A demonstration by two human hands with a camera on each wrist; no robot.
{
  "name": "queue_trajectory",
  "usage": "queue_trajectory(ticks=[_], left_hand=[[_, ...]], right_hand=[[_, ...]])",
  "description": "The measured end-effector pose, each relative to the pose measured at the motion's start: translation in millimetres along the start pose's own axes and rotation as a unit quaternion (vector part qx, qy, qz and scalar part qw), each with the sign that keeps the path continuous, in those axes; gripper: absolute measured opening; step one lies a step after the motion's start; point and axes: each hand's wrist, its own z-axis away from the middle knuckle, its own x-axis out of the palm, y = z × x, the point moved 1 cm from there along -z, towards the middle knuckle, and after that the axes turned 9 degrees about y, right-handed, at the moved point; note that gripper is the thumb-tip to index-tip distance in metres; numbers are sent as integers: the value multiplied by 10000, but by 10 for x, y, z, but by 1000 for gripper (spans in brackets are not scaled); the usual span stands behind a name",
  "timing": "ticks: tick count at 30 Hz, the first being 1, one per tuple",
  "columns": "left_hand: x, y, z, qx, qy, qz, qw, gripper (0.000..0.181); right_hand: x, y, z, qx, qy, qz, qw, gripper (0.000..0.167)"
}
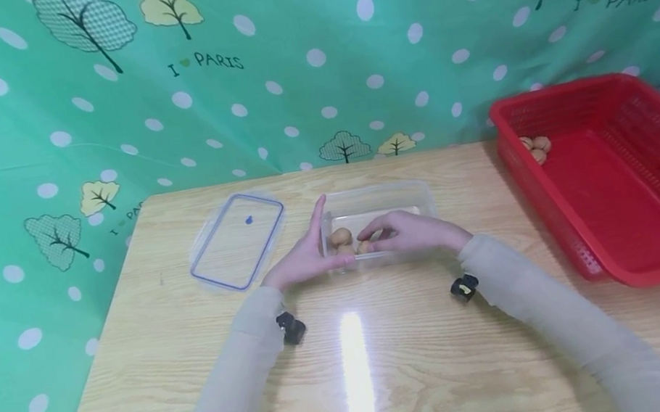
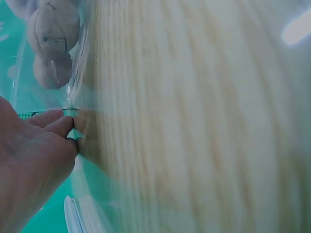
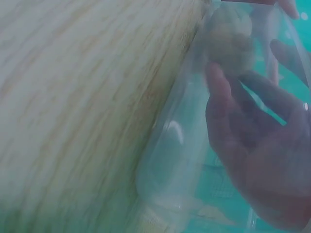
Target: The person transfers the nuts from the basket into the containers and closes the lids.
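Note:
A clear plastic container (image 1: 380, 191) stands on the table with a few walnuts (image 1: 340, 236) at its left end. My left hand (image 1: 306, 256) rests against the container's left near corner, thumb along the near side and fingers straight along the left wall. Inside the container, my right hand (image 1: 404, 231) pinches a walnut (image 1: 364, 247) between thumb and fingers, close to the others. Through the clear wall, the right wrist view shows the fingertips at a blurred walnut (image 3: 233, 48). Two walnuts (image 2: 53, 29) show through the plastic in the left wrist view.
A clear lid (image 1: 238, 240) with a blue seal lies left of the container. At the right stands a red basket (image 1: 631, 182) with several walnuts (image 1: 536, 147) in its far left corner. Behind the wooden table (image 1: 423, 359) hangs a green patterned cloth (image 1: 256, 86).

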Motion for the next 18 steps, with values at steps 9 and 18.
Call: queue_trajectory(ticks=[9, 18], left_hand=[[13, -11, -11, -51, 29, -73, 10000, 119], [12, -17, -16, -59, 12, -65, 10000, 119]], right_hand=[[7, 20, 10, -5, 80, -116, 9999, 34], [-14, -14, 62, -144, 275, -180, 9994, 34]])
